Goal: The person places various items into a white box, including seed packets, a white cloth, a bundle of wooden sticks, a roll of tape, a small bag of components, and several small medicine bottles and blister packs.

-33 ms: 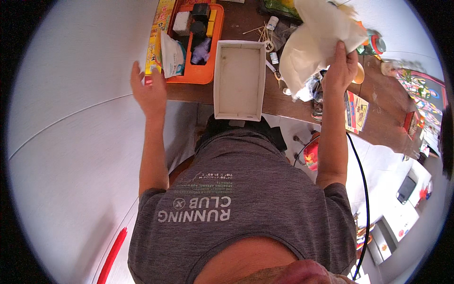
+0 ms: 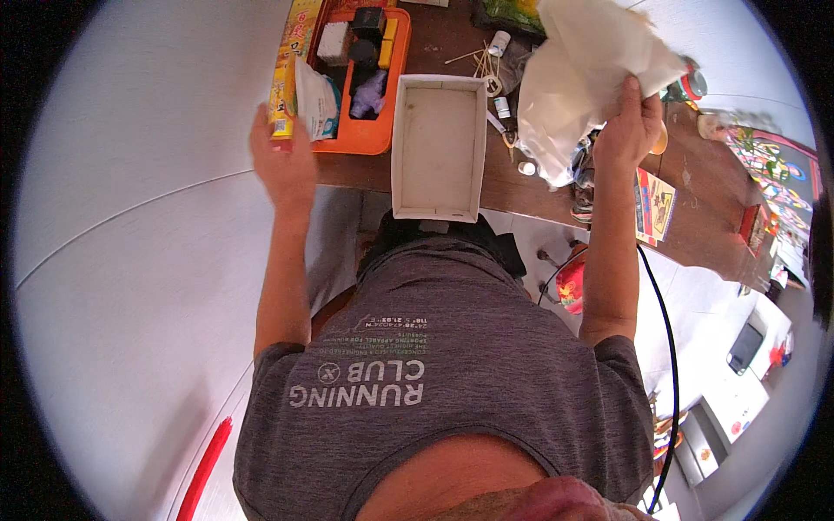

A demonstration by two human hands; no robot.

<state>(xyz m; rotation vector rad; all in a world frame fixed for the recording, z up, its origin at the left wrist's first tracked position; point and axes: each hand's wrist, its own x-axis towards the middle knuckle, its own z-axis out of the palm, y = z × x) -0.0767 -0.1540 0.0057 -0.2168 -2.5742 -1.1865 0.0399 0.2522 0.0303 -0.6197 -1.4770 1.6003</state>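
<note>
My right hand (image 2: 627, 130) pinches a limp, cream-white plastic bag (image 2: 565, 91) and holds it up over the right part of the table. At the left, my left hand (image 2: 285, 165) reaches to the near end of a long yellow printed box (image 2: 284, 91). Its fingers are apart, one on each side of that end; whether they touch the box I cannot tell. Between my hands an open white cardboard box (image 2: 440, 148), with nothing in it, lies at the table's front edge. An orange tray (image 2: 369, 139) stands beside the yellow box.
The tray holds a white packet (image 2: 314, 100), black containers (image 2: 367, 50) and a crumpled purple bag (image 2: 370, 94). Small white bottles (image 2: 499, 43), thin sticks and a tape roll (image 2: 493, 85) lie beyond the white box. A printed card (image 2: 653, 207) rests on the right.
My left hand has moved slightly right, onto the near end of the yellow box. The plastic bag has swung and changed shape in my right hand, which has shifted slightly right.
</note>
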